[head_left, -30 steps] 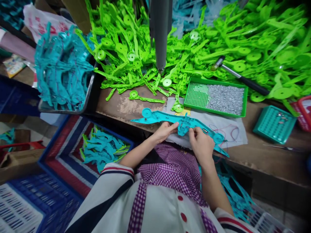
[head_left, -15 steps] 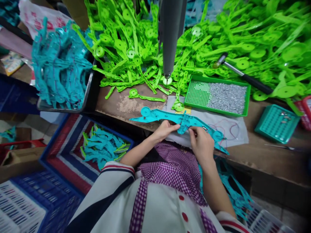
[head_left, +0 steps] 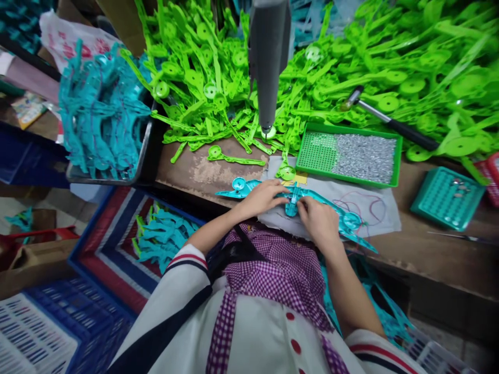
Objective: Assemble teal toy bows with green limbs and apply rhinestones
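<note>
A long turquoise plastic part with round ends lies flat on a pale cloth at the table's front edge. My left hand reaches over the part's left half, its thumb and fingers closed near the raised middle piece. From the other side, my right hand pinches close to that middle piece, fingertips together; what lies between them is too small to make out. Thin reddish-purple thread loops over the cloth beside the part's right end. Above the table hangs a grey powered driver, its tip pointing down.
Lime-green plastic arms are heaped along the back. A green tray holds small metal pieces, with a hammer behind it. A teal box stands right. Turquoise parts fill a bin at left; a lined crate sits below.
My left hand has moved from the part's near edge up over its top. The part has shifted slightly right and towards me; my right hand stays near the middle piece.
</note>
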`<state>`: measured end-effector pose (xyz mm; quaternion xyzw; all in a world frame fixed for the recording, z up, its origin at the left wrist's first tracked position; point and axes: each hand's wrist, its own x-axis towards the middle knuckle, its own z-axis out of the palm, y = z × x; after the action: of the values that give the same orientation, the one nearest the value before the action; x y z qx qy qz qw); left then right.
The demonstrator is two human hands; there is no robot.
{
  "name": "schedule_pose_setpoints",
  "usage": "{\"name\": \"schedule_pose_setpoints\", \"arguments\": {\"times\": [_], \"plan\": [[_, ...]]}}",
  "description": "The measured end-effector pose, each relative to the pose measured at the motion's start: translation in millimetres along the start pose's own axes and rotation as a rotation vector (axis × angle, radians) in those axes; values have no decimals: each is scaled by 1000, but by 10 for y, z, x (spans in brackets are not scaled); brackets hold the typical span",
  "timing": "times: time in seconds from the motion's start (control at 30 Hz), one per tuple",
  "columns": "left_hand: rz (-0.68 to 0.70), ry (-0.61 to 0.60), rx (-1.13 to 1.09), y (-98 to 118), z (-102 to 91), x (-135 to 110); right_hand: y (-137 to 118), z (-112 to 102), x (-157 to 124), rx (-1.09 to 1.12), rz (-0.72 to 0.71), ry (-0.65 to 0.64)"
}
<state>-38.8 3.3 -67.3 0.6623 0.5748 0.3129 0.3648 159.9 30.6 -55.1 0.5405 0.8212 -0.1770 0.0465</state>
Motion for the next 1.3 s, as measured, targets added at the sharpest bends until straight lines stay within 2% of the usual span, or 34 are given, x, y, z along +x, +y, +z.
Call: {"name": "schedule_pose_setpoints", "arguments": {"times": [0.1,0.2,0.33,0.4,0.5,0.67,0.8,0.87,0.93,1.0,1.1,1.2,1.3], "plan": [[24,-39,-23,-108,62,127,120,-79,-51,140,-67,-43],[2,47,-140,-232,37,155,336,-183,-85,426,-231,-17],[-2,101,-150,-320,-44,140,486,-167,60,628,-301,327],[-24,88,-120,-327,-64,138,486,-74,145,657,-346,437],[-51,67,-111,-325,-61,144,501,87,150,562,-456,418],[-74,77,-153,-362,-22,157,611,216,48,188,-609,295],[-56,94,-122,-350,3,144,609,160,113,-71,-691,231],[-20,106,-70,-280,20,113,596,92,135,-173,-724,169],[44,152,-3,-172,29,61,618,19,106,-186,-761,119],[120,259,67,-72,8,-4,688,-24,28,-110,-747,140],[159,435,125,-53,-123,-100,834,21,-98,60,-550,247],[90,580,112,-211,-344,-187,920,140,-147,152,-384,218],[12,701,116,-396,-532,-291,902,114,-202,228,-389,178]]}}
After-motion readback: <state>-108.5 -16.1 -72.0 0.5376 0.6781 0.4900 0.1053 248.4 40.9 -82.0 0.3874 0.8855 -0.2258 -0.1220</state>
